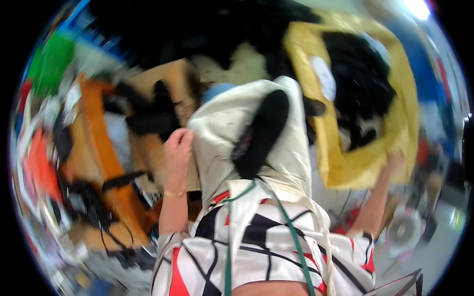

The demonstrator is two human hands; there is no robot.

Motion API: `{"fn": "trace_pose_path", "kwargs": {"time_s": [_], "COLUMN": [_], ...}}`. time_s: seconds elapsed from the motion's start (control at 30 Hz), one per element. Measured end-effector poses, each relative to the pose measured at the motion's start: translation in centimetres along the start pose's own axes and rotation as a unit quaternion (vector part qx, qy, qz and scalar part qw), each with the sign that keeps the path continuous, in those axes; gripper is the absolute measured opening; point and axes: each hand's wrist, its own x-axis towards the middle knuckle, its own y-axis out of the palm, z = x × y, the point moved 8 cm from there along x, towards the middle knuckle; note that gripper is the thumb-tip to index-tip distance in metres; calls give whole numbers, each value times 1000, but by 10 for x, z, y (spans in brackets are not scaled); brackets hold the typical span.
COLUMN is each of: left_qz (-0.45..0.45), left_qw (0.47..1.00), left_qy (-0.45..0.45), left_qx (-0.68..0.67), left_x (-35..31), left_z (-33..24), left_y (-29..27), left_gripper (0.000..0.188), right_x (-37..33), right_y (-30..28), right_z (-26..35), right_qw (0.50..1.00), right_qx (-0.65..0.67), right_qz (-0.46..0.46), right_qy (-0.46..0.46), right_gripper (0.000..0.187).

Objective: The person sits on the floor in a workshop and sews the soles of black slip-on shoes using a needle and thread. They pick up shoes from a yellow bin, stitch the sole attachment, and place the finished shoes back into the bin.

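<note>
Across the pale lap cloth (212, 118), see a black sock-like piece (269, 121) lying slantwise, rounded end pointing far and right. Just left of the cloth, find the left hand (178, 140) with fingertips drawn together, near a cardboard box (177, 79) and black pieces (155, 118); cannot tell about anything pinched. Farther right, find the right hand (394, 162), blurred, at the near rim of a yellow sack (340, 172) holding black goods (358, 74); cannot tell whether grasping.
</note>
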Motion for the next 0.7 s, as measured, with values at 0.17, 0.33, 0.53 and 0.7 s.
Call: {"fn": "trace_pose_path", "kwargs": {"time_s": [0.17, 0.33, 0.53, 0.7], "left_qz": [62, 125, 128, 96], "left_qw": [977, 919, 702, 703], "left_qy": [182, 295, 505, 470], "left_qx": [90, 230, 486, 525], "left_x": [-5, -18, -13, -14], "left_z": [-39, -76, -22, -26], "left_y": [57, 115, 136, 150], "left_gripper": [13, 12, 19, 17], "right_x": [-93, -148, -249, -256], "right_y": [147, 167, 294, 344], "right_z": [11, -74, -79, -137], "right_qw": [994, 980, 935, 926], "right_qx": [-58, -123, -177, -272], "right_qz": [28, 119, 294, 262], "right_qy": [88, 100, 84, -11], "right_gripper": [22, 10, 12, 18]}}
